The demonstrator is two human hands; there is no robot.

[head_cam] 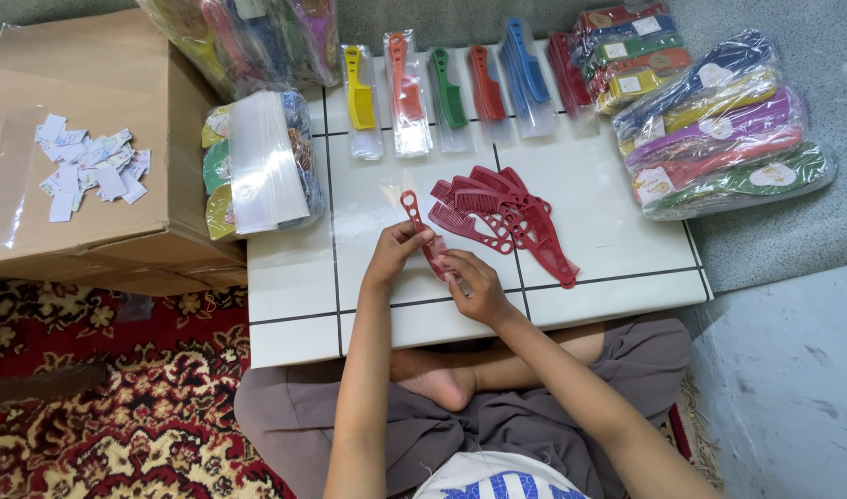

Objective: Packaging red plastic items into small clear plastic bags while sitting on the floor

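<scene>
Head view shows both hands above the white tiled board (617,268). The left hand (393,251) pinches the handle of a red comb (419,226), fingers closed on it. The right hand (474,282) grips the comb's lower end, fingers clamped. A pile of red combs (506,217) lies just beside.
</scene>
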